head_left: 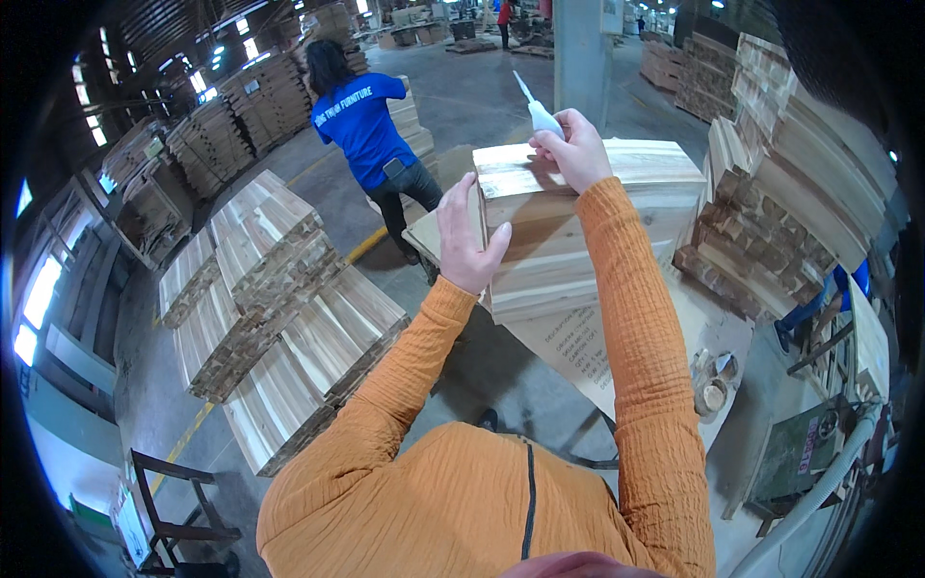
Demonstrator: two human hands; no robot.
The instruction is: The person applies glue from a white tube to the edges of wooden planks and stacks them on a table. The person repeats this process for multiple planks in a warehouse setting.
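Note:
Before me stands a stack of light wooden boards [540, 279], its top board [655, 164] pale and streaked. My right hand [575, 154] is closed around a small white squeeze bottle [545, 119] just over that top board. The bottle's long thin nozzle tilts up and to the left. At the stack's left end is my left hand [466, 239], fingers stretched and thumb apart. It rests against or close beside the boards' ends and holds nothing. The right palm's grip on the bottle is partly hidden by the back of the hand.
Printed cardboard [568, 352] lies under the stack, with small round containers [714, 393] to its right. Board piles stand at left [289, 337] and right [780, 202]. A person in a blue shirt [371, 135] stands beyond. A dark chair [178, 501] is lower left.

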